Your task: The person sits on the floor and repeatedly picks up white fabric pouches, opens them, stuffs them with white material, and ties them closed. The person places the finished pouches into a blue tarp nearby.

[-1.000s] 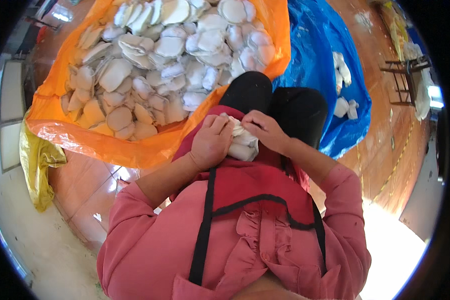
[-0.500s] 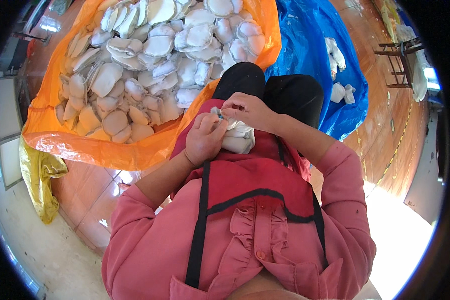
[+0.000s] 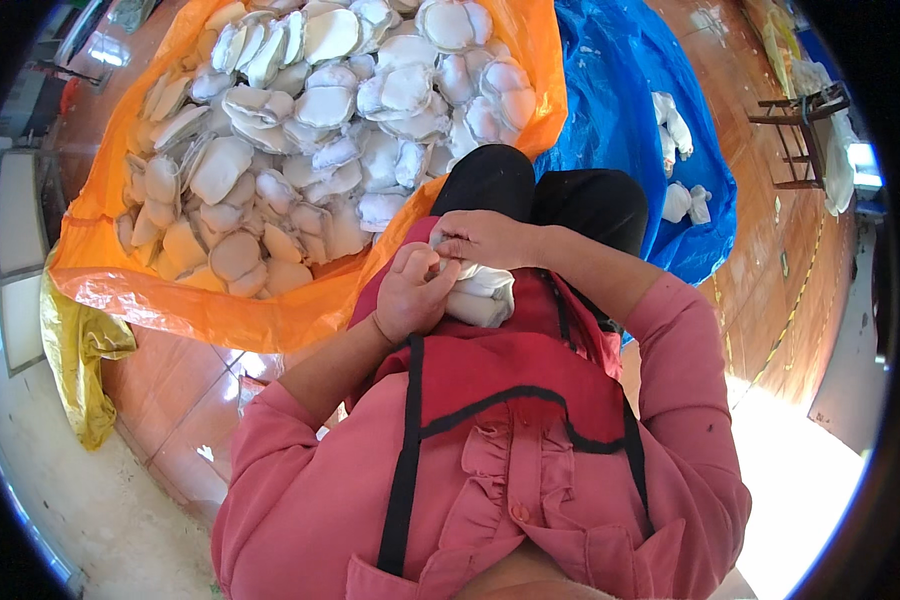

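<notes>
Over my lap, my left hand and my right hand meet with bent fingers at the top end of a white stuffed cloth piece. The fingertips of both pinch close together there, and a bit of pale fabric shows between them. Whatever else they grip is covered by the fingers. The plump lower part of the piece rests against my red apron, below my right hand.
A large orange sheet bag lies ahead to the left, heaped with flat white padded pieces. Right of my knees spreads a blue plastic sheet with several white stuffed pieces. A yellow bag lies left; a wooden stool stands far right.
My right hand's fingers have closed down over the top of the stuffed piece. A small blue bit seen between the fingertips is now hidden. The view has shifted slightly.
</notes>
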`<act>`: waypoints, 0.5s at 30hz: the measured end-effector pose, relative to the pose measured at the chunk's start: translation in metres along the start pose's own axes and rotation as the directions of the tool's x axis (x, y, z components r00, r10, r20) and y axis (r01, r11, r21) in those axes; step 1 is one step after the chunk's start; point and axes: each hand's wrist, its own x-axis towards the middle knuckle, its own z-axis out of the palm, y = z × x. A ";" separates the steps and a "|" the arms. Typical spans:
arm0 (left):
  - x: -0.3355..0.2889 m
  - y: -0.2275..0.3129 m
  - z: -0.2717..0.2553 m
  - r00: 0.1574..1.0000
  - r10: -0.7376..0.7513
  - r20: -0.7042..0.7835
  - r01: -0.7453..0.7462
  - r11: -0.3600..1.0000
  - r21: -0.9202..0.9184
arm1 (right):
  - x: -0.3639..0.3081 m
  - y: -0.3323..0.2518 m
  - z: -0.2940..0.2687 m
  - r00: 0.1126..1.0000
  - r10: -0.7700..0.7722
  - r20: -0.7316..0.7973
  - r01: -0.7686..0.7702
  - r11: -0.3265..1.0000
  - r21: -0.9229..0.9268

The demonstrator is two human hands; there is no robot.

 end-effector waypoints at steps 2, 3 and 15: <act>0.001 -0.002 0.000 1.000 0.009 -0.008 -0.009 1.000 -0.020 | -0.001 0.003 0.006 0.998 -0.004 -0.056 0.004 1.000 0.004; 0.000 -0.002 0.001 1.000 0.009 -0.013 -0.010 1.000 -0.029 | -0.002 0.002 0.009 0.996 0.023 -0.086 -0.020 0.999 0.035; 0.002 -0.016 -0.004 0.999 -0.004 0.050 0.012 0.986 -0.167 | -0.005 0.017 0.042 0.868 0.406 -0.285 -0.197 0.810 0.552</act>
